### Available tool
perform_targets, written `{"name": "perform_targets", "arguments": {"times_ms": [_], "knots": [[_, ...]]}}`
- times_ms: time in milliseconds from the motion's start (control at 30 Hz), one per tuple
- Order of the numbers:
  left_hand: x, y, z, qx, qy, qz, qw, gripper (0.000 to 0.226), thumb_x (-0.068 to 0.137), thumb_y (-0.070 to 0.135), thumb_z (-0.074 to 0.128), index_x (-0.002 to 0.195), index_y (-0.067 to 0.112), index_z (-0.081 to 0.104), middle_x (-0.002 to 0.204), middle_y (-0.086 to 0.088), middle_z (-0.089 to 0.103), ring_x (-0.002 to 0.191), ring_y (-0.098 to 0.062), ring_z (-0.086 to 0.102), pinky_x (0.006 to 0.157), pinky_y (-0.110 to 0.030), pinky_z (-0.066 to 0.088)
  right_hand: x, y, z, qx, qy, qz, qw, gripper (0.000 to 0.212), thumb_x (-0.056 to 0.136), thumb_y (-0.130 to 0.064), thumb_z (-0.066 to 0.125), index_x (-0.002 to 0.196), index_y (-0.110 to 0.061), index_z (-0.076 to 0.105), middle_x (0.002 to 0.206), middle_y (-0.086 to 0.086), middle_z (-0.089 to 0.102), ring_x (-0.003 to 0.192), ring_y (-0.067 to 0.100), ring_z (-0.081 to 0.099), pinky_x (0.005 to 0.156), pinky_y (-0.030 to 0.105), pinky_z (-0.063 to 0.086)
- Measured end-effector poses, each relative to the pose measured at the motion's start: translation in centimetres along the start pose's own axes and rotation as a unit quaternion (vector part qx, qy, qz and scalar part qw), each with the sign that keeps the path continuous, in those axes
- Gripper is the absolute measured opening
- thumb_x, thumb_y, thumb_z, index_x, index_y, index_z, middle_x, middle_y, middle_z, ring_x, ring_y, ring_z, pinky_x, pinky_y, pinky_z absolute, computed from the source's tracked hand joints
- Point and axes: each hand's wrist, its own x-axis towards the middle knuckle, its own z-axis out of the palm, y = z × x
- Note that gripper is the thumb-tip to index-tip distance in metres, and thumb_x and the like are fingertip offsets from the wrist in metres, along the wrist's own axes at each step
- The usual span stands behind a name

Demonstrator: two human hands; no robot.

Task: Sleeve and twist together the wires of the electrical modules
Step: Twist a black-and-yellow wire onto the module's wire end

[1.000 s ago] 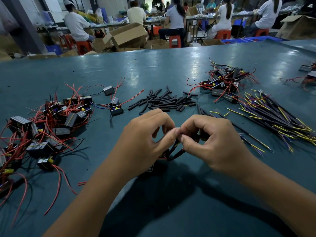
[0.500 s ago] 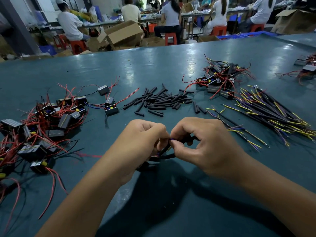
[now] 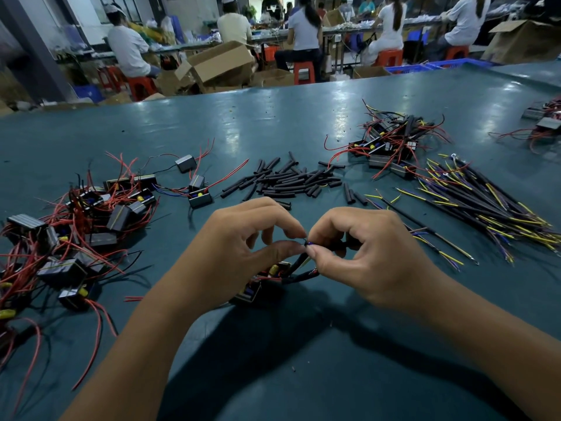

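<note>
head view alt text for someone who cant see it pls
Left hand and right hand pinch wire ends of an electrical module above a teal table, with loose black sleeves beyond.

You are seated in a factory assembly hall. Your bench is a broad teal worktable (image 3: 303,123) carrying batch stock sorted into heaps: small black modules with red wires (image 3: 76,214) on your left, cut black sleeves (image 3: 288,180) in the middle, and a bundle of yellow and purple wires (image 3: 491,208) on your right. Beyond the bench, workers (image 3: 303,31) in light shirts, some in white caps, sit on red plastic stools (image 3: 139,85) along a long assembly table. Open cardboard cartons (image 3: 221,62) and blue plastic crates (image 3: 416,68) stand on the floor between the rows.
</note>
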Motion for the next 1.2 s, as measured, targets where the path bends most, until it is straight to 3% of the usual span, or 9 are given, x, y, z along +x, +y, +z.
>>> {"name": "perform_targets", "arguments": {"times_ms": [100, 300, 467, 667, 733, 867, 933, 1033, 1200], "knots": [[0.2, 0.3, 0.2, 0.009, -0.003, 0.015, 1.000, 0.014, 0.088, 0.027, 0.069, 0.088, 0.014, 0.073, 0.085, 0.002, 0.063, 0.073, -0.016, 0.055, 0.065, -0.025, 0.042, 0.0, 0.0, 0.0, -0.001, -0.001, 0.000, 1.000, 0.006, 0.081, -0.015, 0.070, 0.076, -0.012, 0.069, 0.067, -0.009, 0.064, 0.062, 0.009, 0.057, 0.060, 0.014, 0.042], [0.1, 0.9, 0.3, 0.024, -0.017, 0.003, 1.000, 0.010, 0.092, 0.022, 0.065, 0.086, 0.014, 0.067, 0.079, 0.007, 0.057, 0.073, -0.017, 0.055, 0.065, -0.029, 0.044, 0.0, -0.1, 0.1, -0.012, -0.004, -0.008, 1.000, 0.005, 0.080, -0.014, 0.069, 0.076, -0.012, 0.068, 0.067, -0.008, 0.064, 0.063, 0.011, 0.057, 0.060, 0.015, 0.041], [-0.1, 1.4, 0.8, -0.068, -0.024, -0.113, 0.991, 0.016, 0.089, 0.026, 0.062, 0.074, 0.019, 0.063, 0.060, 0.012, 0.051, 0.054, -0.006, 0.044, 0.052, -0.018, 0.033, -0.1, -0.1, 0.1, -0.015, -0.008, -0.016, 1.000, 0.006, 0.081, -0.013, 0.071, 0.076, -0.012, 0.068, 0.067, -0.010, 0.063, 0.063, 0.007, 0.056, 0.061, 0.012, 0.040], [0.1, 1.7, 1.6, -0.341, -0.040, -0.317, 0.884, 0.020, 0.077, 0.021, 0.059, 0.058, 0.019, 0.065, 0.055, -0.001, 0.045, 0.054, -0.015, 0.034, 0.053, -0.027, 0.027, -0.1, 0.0, 0.4, -0.020, -0.014, -0.012, 1.000, 0.006, 0.081, -0.012, 0.071, 0.076, -0.012, 0.068, 0.068, -0.012, 0.062, 0.064, 0.006, 0.056, 0.062, 0.013, 0.041], [0.0, 1.4, 1.4, -0.343, -0.049, -0.305, 0.887, 0.020, 0.080, 0.022, 0.062, 0.061, 0.017, 0.066, 0.055, -0.003, 0.048, 0.054, -0.015, 0.037, 0.051, -0.023, 0.030, -0.1, 0.0, 0.3, -0.011, -0.010, -0.010, 1.000, 0.006, 0.081, -0.011, 0.071, 0.076, -0.012, 0.068, 0.067, -0.012, 0.062, 0.063, 0.004, 0.056, 0.062, 0.011, 0.040], [-0.3, 0.4, 0.0, -0.223, 0.001, -0.168, 0.960, 0.003, 0.085, 0.020, 0.068, 0.085, 0.019, 0.071, 0.072, 0.005, 0.063, 0.067, -0.013, 0.055, 0.063, -0.028, 0.046, 0.0, 0.0, 0.1, 0.002, 0.000, -0.003, 1.000, 0.007, 0.080, -0.014, 0.070, 0.075, -0.012, 0.068, 0.066, -0.011, 0.063, 0.063, 0.005, 0.057, 0.062, 0.010, 0.040], [-0.3, 0.1, -0.3, -0.136, 0.000, -0.083, 0.987, 0.015, 0.084, 0.014, 0.072, 0.094, 0.025, 0.072, 0.085, 0.008, 0.067, 0.076, -0.013, 0.060, 0.069, -0.028, 0.049, 0.0, -0.1, 0.1, 0.001, 0.000, -0.001, 1.000, 0.006, 0.080, -0.014, 0.070, 0.075, -0.011, 0.068, 0.065, -0.012, 0.062, 0.063, 0.005, 0.057, 0.062, 0.010, 0.039], [-0.3, -0.1, -0.1, -0.051, -0.010, -0.017, 0.999, 0.018, 0.083, 0.019, 0.077, 0.098, 0.027, 0.072, 0.094, 0.006, 0.066, 0.081, -0.021, 0.060, 0.068, -0.033, 0.046, 0.0, 0.0, 0.0, 0.000, 0.000, -0.003, 1.000, 0.005, 0.079, -0.012, 0.070, 0.075, -0.011, 0.068, 0.066, -0.012, 0.062, 0.063, 0.004, 0.056, 0.063, 0.009, 0.039], [-0.1, -0.5, 0.2, -0.028, 0.002, -0.013, 1.000, 0.013, 0.080, 0.033, 0.080, 0.090, 0.025, 0.075, 0.090, 0.011, 0.065, 0.078, -0.016, 0.057, 0.064, -0.026, 0.042, 0.0, 0.1, -0.1, -0.001, -0.005, -0.006, 1.000, 0.005, 0.080, -0.013, 0.070, 0.076, -0.013, 0.068, 0.066, -0.015, 0.061, 0.064, 0.004, 0.057, 0.063, 0.008, 0.039]]}}
